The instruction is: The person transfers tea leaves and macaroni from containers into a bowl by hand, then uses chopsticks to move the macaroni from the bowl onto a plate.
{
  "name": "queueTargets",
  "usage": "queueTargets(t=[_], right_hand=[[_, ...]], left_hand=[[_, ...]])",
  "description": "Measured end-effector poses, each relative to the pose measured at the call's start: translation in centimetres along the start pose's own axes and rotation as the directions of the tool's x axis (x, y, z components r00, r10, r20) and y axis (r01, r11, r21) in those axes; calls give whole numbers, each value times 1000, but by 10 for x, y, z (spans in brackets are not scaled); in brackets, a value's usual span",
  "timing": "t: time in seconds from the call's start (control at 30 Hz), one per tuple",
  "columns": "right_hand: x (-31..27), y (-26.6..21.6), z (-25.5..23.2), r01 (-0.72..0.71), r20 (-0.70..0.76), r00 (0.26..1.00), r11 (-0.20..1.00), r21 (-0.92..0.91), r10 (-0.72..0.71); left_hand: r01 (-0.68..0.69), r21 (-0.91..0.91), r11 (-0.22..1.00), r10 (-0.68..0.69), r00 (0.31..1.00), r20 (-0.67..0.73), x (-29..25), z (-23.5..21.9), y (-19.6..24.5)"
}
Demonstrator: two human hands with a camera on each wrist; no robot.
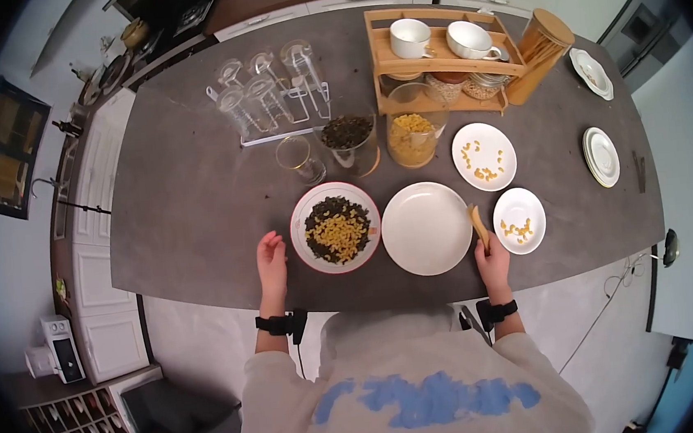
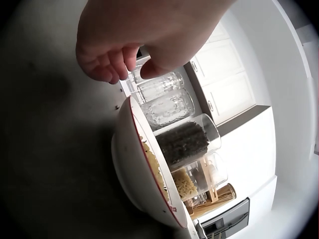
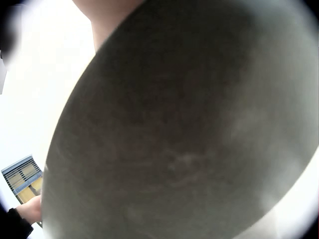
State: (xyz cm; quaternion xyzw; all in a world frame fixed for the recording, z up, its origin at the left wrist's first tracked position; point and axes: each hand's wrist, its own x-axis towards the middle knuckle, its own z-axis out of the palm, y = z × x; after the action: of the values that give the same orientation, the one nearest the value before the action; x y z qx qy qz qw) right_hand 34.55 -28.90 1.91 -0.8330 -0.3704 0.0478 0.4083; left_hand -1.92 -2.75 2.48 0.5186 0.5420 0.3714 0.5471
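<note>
My right hand [image 1: 494, 268] grips a wooden handle [image 1: 479, 225] at the right edge of a cream, shallow round pan [image 1: 427, 228]. A large shaded disc [image 3: 189, 124], seemingly the pan's underside, fills most of the right wrist view and hides most of that hand. My left hand [image 1: 271, 264] hangs loosely curled and holds nothing, left of a white bowl [image 1: 297, 250] with a red rim. The left wrist view shows that hand [image 2: 144, 35] above the bowl's side [image 2: 132, 164]. Dark dry pieces and yellow macaroni [image 1: 338, 234] lie in the bowl.
Behind the bowl stand an empty glass [image 1: 300, 159], a jar of dark pieces [image 1: 348, 138] and a jar of macaroni [image 1: 413, 140]. Two small plates [image 1: 484, 134] [image 1: 522, 244] with loose macaroni sit right. Further back are a glass rack [image 1: 278, 136] and a wooden shelf [image 1: 453, 63].
</note>
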Motion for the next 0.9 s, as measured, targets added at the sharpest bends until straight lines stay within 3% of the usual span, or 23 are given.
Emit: queueTargets(t=[0.1, 0.23, 0.43, 0.73, 0.9], right_hand=[[-3, 4, 4, -27, -31, 999, 999, -43, 26], [-4, 16, 11, 23, -104, 994, 992, -121, -36], [-3, 4, 9, -14, -113, 994, 991, -130, -1], [0, 10, 13, 2, -166, 986, 985, -172, -31], [-1, 8, 13, -81, -122, 991, 979, -186, 58]], left_hand=[[5, -96, 995, 5, 995, 98, 7, 17, -4], [-143, -36, 989, 147, 967, 208, 16, 29, -15], [-15, -60, 998, 35, 942, 333, 22, 26, -6], [-134, 31, 991, 116, 936, 334, 23, 21, -10], [-114, -12, 993, 111, 935, 336, 23, 21, -9]])
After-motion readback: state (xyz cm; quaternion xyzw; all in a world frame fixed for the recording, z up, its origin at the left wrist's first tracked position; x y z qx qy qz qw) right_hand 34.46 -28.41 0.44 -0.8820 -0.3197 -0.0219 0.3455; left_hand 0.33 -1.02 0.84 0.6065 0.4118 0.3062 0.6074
